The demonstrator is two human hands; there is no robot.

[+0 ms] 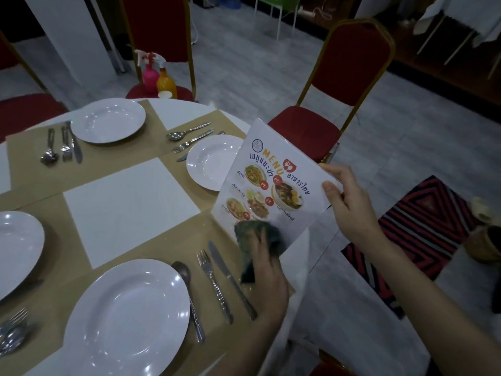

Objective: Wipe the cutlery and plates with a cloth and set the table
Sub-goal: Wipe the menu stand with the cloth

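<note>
My right hand [349, 204] grips the right edge of a white menu card [271, 180] printed with food photos, holding it tilted over the table's right edge. My left hand [267, 267] presses a dark green cloth [254, 240] against the card's lower corner. White plates lie on tan placemats: one near me [127, 318], one under the card's left edge [208, 161], one at the far side [108, 119], one at the left edge [16, 248]. A spoon [187, 291], fork [212, 283] and knife [230, 278] lie right of the near plate.
Cutlery sets also lie by the far plate [62, 145] and by the right plate [189, 137]. A pink spray bottle [150, 74] and an orange bottle [166, 81] stand on a red chair behind the table. Another red chair [325, 104] and a striped rug [423, 234] are to the right.
</note>
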